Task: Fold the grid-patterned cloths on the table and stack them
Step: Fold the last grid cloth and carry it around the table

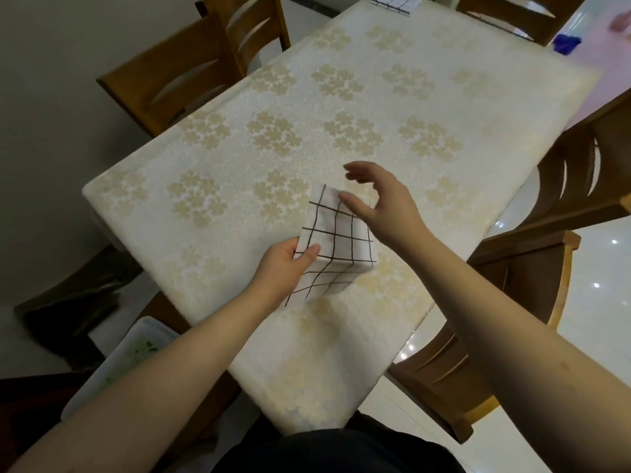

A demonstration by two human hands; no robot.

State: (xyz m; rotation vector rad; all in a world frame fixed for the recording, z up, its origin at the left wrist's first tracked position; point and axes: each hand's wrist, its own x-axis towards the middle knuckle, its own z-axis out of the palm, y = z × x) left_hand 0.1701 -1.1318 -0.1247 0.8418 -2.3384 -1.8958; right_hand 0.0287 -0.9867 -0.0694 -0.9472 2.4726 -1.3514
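Above the near end of the table (239, 158), the left hand (285, 264) pinches a folded grid-patterned cloth (336, 233); the right hand (382, 203) hovers, fingers spread. Folding looks done; next, carrying it to the far stack (396, 3)

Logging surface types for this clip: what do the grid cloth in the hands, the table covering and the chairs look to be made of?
Grid cloth: soft woven fabric, matte; it bends and droops where the left hand pinches it. Table covering: probably embossed plastic or lace-textured cloth, cream with floral motifs and a slight sheen. Chairs: wood, brown with a smooth, likely varnished finish.
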